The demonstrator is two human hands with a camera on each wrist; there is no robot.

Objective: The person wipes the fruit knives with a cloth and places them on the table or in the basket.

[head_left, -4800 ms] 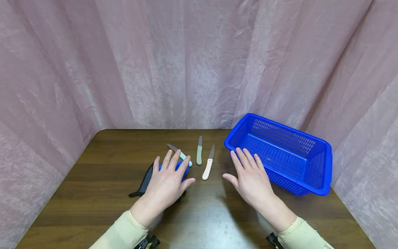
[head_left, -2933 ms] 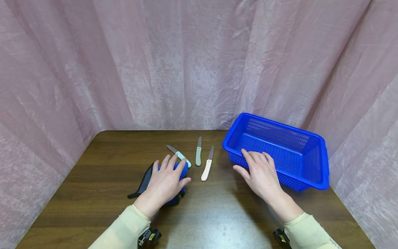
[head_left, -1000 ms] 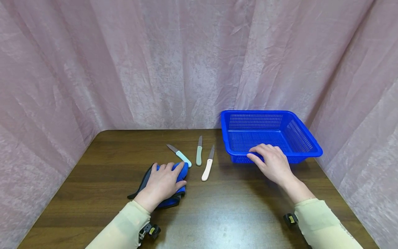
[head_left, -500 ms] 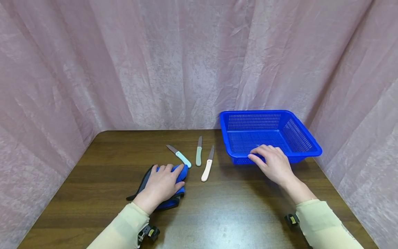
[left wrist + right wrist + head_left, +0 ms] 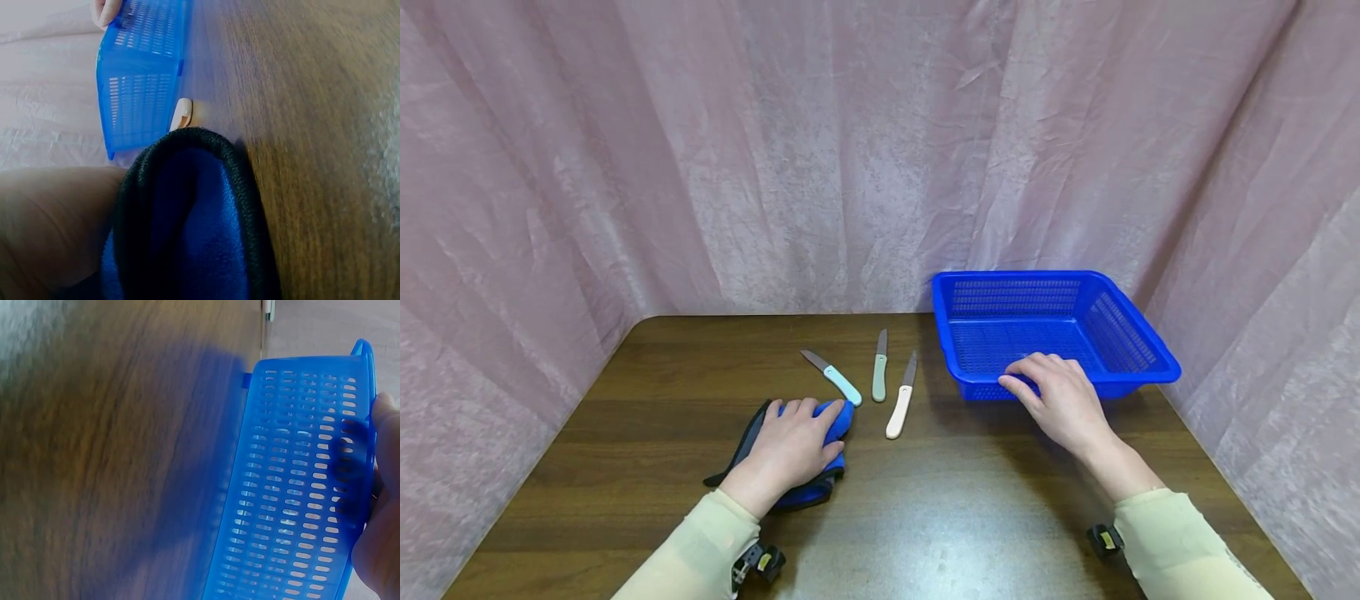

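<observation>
My left hand (image 5: 792,446) lies over a bunched blue cloth (image 5: 838,425) with black edging, its fingers bent down around it. The same cloth (image 5: 212,231) shows as an open fold in the left wrist view. At the right, my right hand (image 5: 1060,404) grips the near rim of a blue plastic basket (image 5: 1131,387), thumb outside and fingers over the edge. The perforated wall of this basket (image 5: 287,481) fills much of the right wrist view. Fingertips of the right hand inside the basket are partly hidden.
Between the hands lie a light-blue knife (image 5: 842,386), a green knife (image 5: 879,379) and a cream knife (image 5: 898,411), blades pointing away. They rest on a brown wooden table (image 5: 662,392). Pink curtains (image 5: 850,167) hang behind and at both sides.
My right hand came onto the basket's near rim, and the basket turned until its long side faces me squarely. My left hand lowered and its fingers bent around the cloth. Knives stayed put.
</observation>
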